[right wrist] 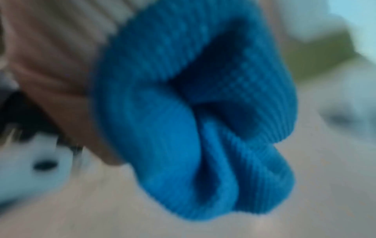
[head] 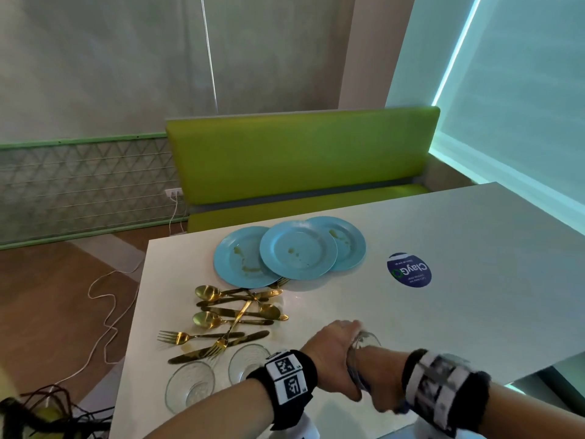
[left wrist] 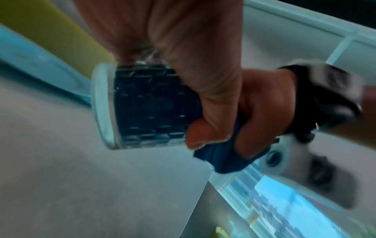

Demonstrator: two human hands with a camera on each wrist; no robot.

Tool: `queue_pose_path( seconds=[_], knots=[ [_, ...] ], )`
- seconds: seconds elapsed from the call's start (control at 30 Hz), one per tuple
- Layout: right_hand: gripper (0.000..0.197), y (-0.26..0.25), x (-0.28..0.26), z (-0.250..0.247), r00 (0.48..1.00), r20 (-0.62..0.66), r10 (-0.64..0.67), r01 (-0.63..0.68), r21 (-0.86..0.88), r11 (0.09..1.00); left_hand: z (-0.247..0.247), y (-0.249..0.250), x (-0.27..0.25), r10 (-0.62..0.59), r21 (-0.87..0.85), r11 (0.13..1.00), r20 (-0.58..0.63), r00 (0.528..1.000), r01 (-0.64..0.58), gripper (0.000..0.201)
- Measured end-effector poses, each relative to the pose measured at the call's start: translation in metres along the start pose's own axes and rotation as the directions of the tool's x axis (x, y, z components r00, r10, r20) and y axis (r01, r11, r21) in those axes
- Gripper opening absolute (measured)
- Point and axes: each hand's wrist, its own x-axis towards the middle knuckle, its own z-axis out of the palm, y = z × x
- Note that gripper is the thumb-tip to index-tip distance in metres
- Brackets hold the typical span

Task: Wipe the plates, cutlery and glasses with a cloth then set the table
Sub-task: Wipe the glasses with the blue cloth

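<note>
My left hand [head: 332, 353] grips a clear faceted glass [head: 367, 339] held on its side above the near part of the white table [head: 443, 242]. My right hand [head: 384, 378] holds a blue cloth [head: 359, 378] pushed into the glass's mouth. The left wrist view shows the glass [left wrist: 142, 104] filled with dark blue cloth [left wrist: 221, 159], with my left hand [left wrist: 193, 80] wrapped round it and my right hand [left wrist: 264, 104] behind. The bunched cloth [right wrist: 193, 112] fills the blurred right wrist view. Three soiled blue plates [head: 297, 250] overlap at the table's far side. Gold cutlery [head: 234, 315] lies in a heap.
Two more clear glasses [head: 190, 386] [head: 248, 362] stand near the front left edge. A round dark blue sticker [head: 409, 269] is on the table to the right. A green bench [head: 300, 160] runs behind the table. Cables [head: 104, 312] trail on the floor at left.
</note>
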Motion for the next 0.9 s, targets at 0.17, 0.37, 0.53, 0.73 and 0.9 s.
queue_pose_path(
  seconds=[0.17,0.37,0.53,0.73,0.9],
  knots=[
    [0.024,-0.007,0.001,0.007,0.998,-0.049,-0.040,0.025,-0.269,0.963,0.001,0.003,-0.006,-0.025,-0.057,0.998,-0.071,0.997,0.021,0.076],
    [0.013,-0.010,0.007,0.005,0.973,-0.210,-0.093,0.136,0.197,0.971,0.010,-0.005,-0.011,0.036,0.117,0.993,-0.133,0.990,-0.020,0.074],
    [0.030,-0.017,0.008,0.021,0.994,0.085,0.066,-0.064,-0.020,0.998,-0.007,0.002,-0.016,-0.092,-0.169,0.980,0.077,0.993,0.103,0.072],
    [0.016,-0.010,-0.002,0.008,0.994,0.055,0.094,-0.109,0.481,0.870,0.020,0.007,-0.024,0.033,0.035,0.999,-0.131,0.991,-0.029,0.071],
    [0.052,0.009,0.007,0.025,0.965,-0.152,0.212,0.102,0.968,0.229,0.030,-0.006,-0.024,0.047,0.133,0.991,-0.431,0.901,0.012,0.076]
  ],
)
